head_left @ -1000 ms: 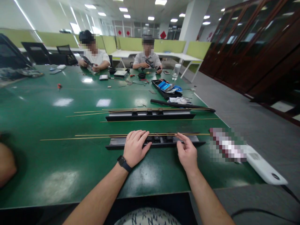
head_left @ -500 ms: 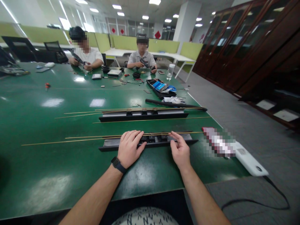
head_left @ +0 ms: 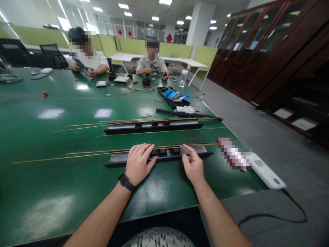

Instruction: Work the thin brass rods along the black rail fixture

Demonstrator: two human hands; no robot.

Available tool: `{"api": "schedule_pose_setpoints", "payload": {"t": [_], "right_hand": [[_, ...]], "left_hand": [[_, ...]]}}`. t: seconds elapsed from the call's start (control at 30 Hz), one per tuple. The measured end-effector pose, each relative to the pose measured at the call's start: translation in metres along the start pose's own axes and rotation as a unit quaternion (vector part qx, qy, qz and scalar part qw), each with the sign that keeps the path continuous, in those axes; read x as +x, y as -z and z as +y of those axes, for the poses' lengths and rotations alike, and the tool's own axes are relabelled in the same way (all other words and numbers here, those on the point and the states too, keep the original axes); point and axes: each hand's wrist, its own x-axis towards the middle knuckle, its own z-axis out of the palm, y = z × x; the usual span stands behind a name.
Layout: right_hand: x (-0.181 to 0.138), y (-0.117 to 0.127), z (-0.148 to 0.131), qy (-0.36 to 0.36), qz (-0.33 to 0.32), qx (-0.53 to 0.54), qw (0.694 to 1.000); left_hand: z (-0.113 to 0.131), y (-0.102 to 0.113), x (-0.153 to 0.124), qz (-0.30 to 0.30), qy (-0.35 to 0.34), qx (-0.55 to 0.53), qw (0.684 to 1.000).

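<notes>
A long black-and-grey channel (head_left: 118,157) lies across the table in front of me, with small black blocks (head_left: 163,152) in its middle. Thin brass-coloured rods (head_left: 89,152) run along its far side and stick out well past its left end. My left hand (head_left: 138,163) rests over the channel and rods, fingers stretched forward, thumb apart. At the channel's right part, my right hand (head_left: 193,164) has its fingertips at the rods and its thumb spread from the index finger. Whether the fingertips grip a rod is hidden.
Beyond lies a second channel (head_left: 154,128) with more rods. A black tube (head_left: 190,115), white gloves (head_left: 187,109) and a black tray (head_left: 164,93) with blue items are farther back. A white power bank-like device (head_left: 267,173) with a cable lies right. Two people sit opposite, holding tools.
The whole scene has shifted slightly left as the head turned. Both hands stay at the near channel; the right fingers have moved very little.
</notes>
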Motion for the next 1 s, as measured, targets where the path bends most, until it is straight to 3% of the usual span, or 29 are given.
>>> {"api": "schedule_pose_setpoints", "payload": {"t": [0.1,0.33,0.63,1.0], "right_hand": [[0.0008,-0.0002,0.0013,-0.005,0.021,0.007,1.000],[-0.0021,0.0018,-0.0034,-0.009,-0.027,-0.020,0.999],[-0.0003,0.0014,-0.0001,-0.009,0.003,0.010,1.000],[-0.0023,0.0023,-0.0019,-0.005,-0.027,-0.016,0.999]], "left_hand": [[0.0001,-0.0001,-0.0003,-0.001,0.002,0.000,1.000],[-0.0003,-0.0003,-0.0005,0.002,0.000,0.002,1.000],[-0.0007,-0.0003,-0.0007,0.000,-0.001,0.000,1.000],[-0.0008,-0.0006,-0.0008,0.002,-0.004,0.002,1.000]]}}
